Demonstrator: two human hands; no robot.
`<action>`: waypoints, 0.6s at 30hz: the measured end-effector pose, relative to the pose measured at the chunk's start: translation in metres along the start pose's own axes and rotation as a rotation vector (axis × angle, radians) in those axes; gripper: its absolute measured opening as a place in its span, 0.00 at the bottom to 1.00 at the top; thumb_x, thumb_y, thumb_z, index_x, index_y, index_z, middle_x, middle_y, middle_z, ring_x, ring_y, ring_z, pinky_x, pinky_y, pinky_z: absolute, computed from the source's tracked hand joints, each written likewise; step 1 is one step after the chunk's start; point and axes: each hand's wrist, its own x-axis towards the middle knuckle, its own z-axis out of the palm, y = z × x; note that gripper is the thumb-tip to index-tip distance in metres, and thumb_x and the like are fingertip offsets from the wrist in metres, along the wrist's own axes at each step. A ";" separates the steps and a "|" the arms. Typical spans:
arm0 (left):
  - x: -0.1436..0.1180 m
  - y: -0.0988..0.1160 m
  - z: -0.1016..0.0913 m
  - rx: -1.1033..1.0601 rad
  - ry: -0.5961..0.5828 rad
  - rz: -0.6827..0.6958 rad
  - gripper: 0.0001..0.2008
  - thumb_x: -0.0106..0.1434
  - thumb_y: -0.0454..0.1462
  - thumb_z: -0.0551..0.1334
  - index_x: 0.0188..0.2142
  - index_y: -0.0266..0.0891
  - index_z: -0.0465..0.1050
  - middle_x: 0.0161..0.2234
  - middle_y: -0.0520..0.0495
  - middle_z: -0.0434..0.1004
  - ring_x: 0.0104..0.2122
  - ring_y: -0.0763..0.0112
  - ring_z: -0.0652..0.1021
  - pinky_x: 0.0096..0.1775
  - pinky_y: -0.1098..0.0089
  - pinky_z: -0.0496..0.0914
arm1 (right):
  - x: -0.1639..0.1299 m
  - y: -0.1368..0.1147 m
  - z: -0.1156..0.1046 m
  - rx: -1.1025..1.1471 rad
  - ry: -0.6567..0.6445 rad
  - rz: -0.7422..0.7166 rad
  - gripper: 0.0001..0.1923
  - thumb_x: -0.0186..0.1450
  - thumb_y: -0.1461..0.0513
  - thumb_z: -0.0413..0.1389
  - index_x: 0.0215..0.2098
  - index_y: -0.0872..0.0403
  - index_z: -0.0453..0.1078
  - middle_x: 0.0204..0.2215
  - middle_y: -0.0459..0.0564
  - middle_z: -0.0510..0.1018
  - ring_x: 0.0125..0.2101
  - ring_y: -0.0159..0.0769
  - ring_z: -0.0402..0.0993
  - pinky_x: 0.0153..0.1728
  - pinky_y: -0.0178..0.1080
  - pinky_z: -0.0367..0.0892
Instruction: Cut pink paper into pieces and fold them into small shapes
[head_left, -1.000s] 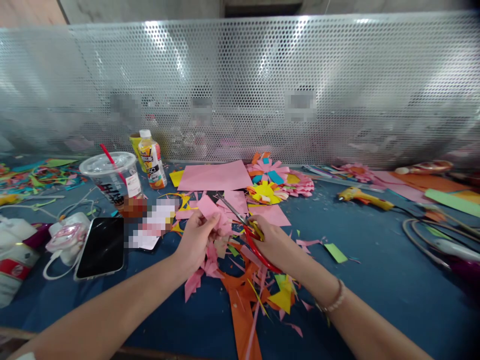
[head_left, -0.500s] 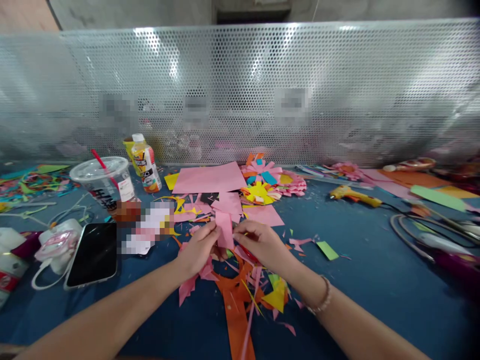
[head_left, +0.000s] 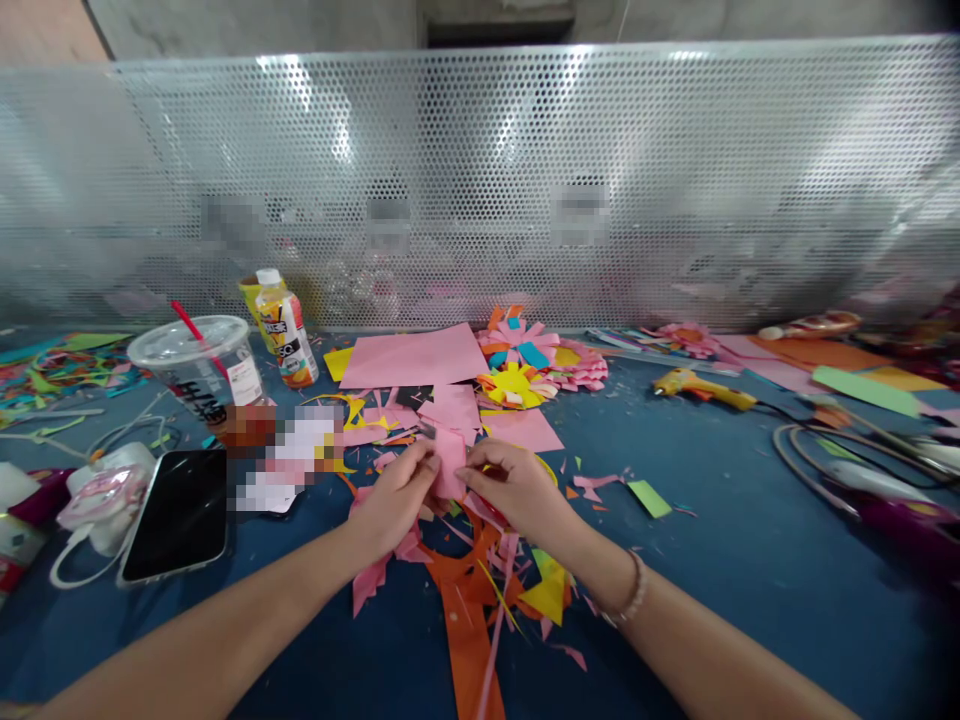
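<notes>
A small pink paper piece (head_left: 450, 462) stands raised between my hands over a heap of scraps. My left hand (head_left: 397, 490) pinches its left edge between thumb and fingers. My right hand (head_left: 514, 485) is closed at its right edge, fingertips pinching the paper. Something red shows beneath the right palm, mostly hidden, and a yellow curved edge shows behind that hand. Under both hands lie pink scraps (head_left: 369, 575) and a long orange paper strip (head_left: 466, 640). Just beyond are more pink paper pieces (head_left: 454, 405).
Paper flowers (head_left: 517, 385) and a large pink sheet (head_left: 412, 355) lie at the back. A yellow glue gun (head_left: 701, 386) with its cable is at right. A drink cup (head_left: 199, 375), a bottle (head_left: 287, 330) and a phone (head_left: 176, 515) are at left. A perforated metal panel (head_left: 480, 180) stands behind.
My right fingertips have come closer to the pink paper and now touch its right edge. The paper has turned slightly. The whole view has shifted a little.
</notes>
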 end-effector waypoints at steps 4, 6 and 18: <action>0.001 0.000 -0.003 0.059 0.041 0.097 0.13 0.58 0.44 0.53 0.39 0.39 0.62 0.36 0.48 0.67 0.33 0.70 0.72 0.34 0.68 0.69 | 0.002 0.003 0.000 0.005 0.036 0.057 0.10 0.51 0.60 0.56 0.18 0.55 0.61 0.17 0.42 0.63 0.20 0.26 0.58 0.21 0.31 0.55; 0.000 -0.001 -0.004 0.060 0.019 0.114 0.14 0.58 0.44 0.53 0.40 0.39 0.62 0.38 0.47 0.67 0.35 0.69 0.72 0.37 0.67 0.68 | 0.002 0.005 0.001 -0.003 0.049 0.047 0.10 0.51 0.60 0.56 0.18 0.55 0.60 0.17 0.41 0.63 0.19 0.26 0.58 0.21 0.31 0.55; 0.004 -0.004 -0.003 0.096 0.121 0.160 0.11 0.57 0.41 0.54 0.33 0.36 0.68 0.31 0.48 0.72 0.32 0.68 0.72 0.36 0.69 0.66 | 0.003 0.014 0.008 0.078 0.027 -0.001 0.09 0.50 0.63 0.56 0.19 0.55 0.59 0.19 0.41 0.62 0.21 0.27 0.58 0.23 0.31 0.55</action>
